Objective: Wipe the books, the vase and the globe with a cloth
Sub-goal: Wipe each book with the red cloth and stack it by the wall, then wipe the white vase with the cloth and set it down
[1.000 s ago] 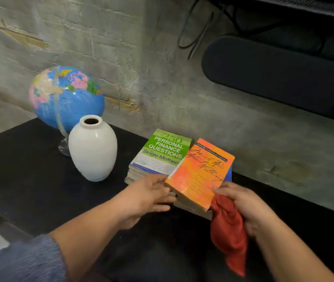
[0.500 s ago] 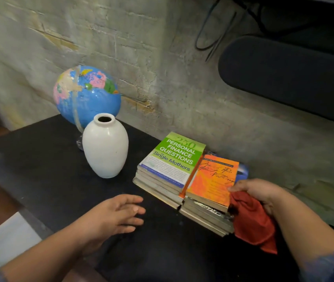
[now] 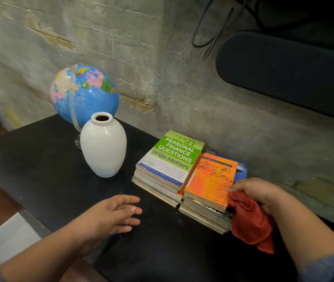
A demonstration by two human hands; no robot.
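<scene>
Gripping the crumpled red cloth [image 3: 251, 218] in my right hand [image 3: 253, 190] against the orange paperback book [image 3: 208, 180].
My left hand [image 3: 113, 212] is hovering open above the black desk [image 3: 40, 169].

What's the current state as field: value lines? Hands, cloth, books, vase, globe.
left hand: open, fingers spread over the black table, holding nothing
right hand: grips the red cloth, against the orange book's right edge
books: two stacks side by side by the wall; green book tops the left, orange book the right
vase: white, upright, left of the books
globe: behind the vase, by the wall
</scene>
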